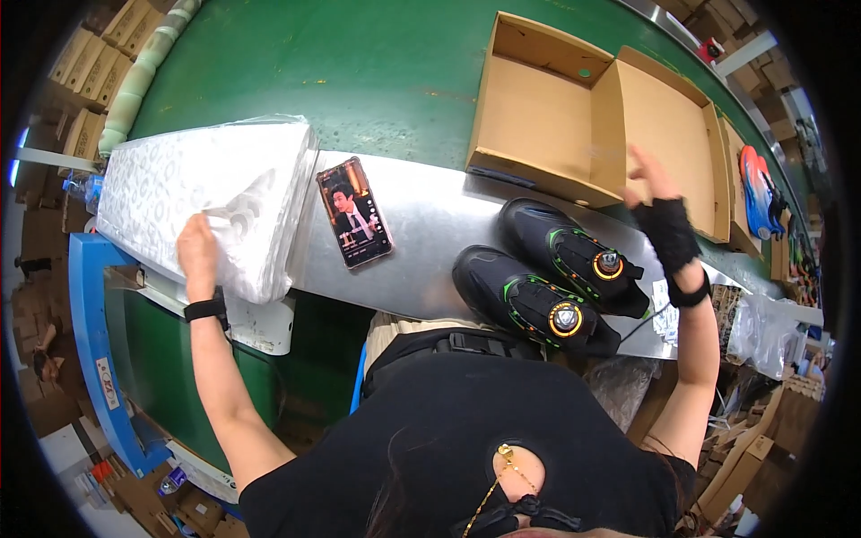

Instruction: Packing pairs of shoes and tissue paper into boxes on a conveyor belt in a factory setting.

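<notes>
My left hand [198, 254] pinches the lifted corner of a white, grey-patterned sheet of wrapping paper [247, 211], the top one of a thick stack. My right hand [652, 176], in a black wrist support, is over the near side of an open brown cardboard shoe box [547, 99]. Its thumb and fingers are apart and slightly blurred, with nothing seen in them. Two black shoes with green trim and round dials, one [574, 247] behind the other [529, 300], lie side by side on the metal surface in front of me, below the box.
A phone [354, 213] showing a video lies between the paper stack and the shoes. Behind is a green tabletop [386, 63]. At the right are another box with a red-and-blue shoe [760, 193] and clear plastic bags [762, 336]. A blue frame [94, 341] stands at the left.
</notes>
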A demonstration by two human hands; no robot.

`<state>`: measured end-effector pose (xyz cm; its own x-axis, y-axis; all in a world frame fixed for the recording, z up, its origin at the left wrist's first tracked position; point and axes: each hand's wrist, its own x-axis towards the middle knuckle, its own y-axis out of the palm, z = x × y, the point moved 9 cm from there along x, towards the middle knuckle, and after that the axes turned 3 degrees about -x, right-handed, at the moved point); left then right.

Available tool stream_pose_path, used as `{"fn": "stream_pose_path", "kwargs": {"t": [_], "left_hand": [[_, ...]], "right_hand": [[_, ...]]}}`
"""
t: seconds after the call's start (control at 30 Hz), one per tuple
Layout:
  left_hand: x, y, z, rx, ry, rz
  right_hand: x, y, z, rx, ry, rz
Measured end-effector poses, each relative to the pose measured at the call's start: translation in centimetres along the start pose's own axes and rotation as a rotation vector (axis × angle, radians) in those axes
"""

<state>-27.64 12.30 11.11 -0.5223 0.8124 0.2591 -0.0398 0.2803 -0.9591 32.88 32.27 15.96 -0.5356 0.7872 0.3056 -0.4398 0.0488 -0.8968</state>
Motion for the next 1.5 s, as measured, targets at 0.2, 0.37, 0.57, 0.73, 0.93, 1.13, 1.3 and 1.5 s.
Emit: {"fn": "stream_pose_path", "kwargs": {"t": [0.2,0.37,0.57,0.73,0.93,1.13,1.3,1.5], "left_hand": [[1.7,-14.0,1.8,0.021,-0.121,-0.525],[3.2,-19.6,-9.9,-0.771,0.036,-0.446],[3.3,-16.2,-34.5,-1.342,0.399,0.317],[-0.5,-16.3,-50.5,-1.394,0.91,0.56],[-0.3,-11.7,-54.7,-0.89,1.087,-0.256],[1.2,2.6,-49.0,-0.252,0.898,0.208],[3.6,7.6,-41.8,-0.24,0.632,0.277],[4.8,16.3,-33.3,-1.032,-0.238,0.715]], "right_hand": [[1.1,8.7,1.7,-0.368,-0.107,0.51],[1.0,8.4,1.7,-0.385,-0.114,0.573],[5.0,-0.1,9.0,0.578,-0.124,0.282],[8.3,-5.6,7.4,1.025,0.175,-0.107],[4.7,-7.2,-14.2,0.749,0.643,-0.601],[-7.8,-16.4,-27.8,-0.3,0.785,-0.995],[-16.1,-19.3,-31.5,-0.32,0.905,-1.098],[-15.1,-19.0,-21.8,-0.658,0.695,-0.869]]}}
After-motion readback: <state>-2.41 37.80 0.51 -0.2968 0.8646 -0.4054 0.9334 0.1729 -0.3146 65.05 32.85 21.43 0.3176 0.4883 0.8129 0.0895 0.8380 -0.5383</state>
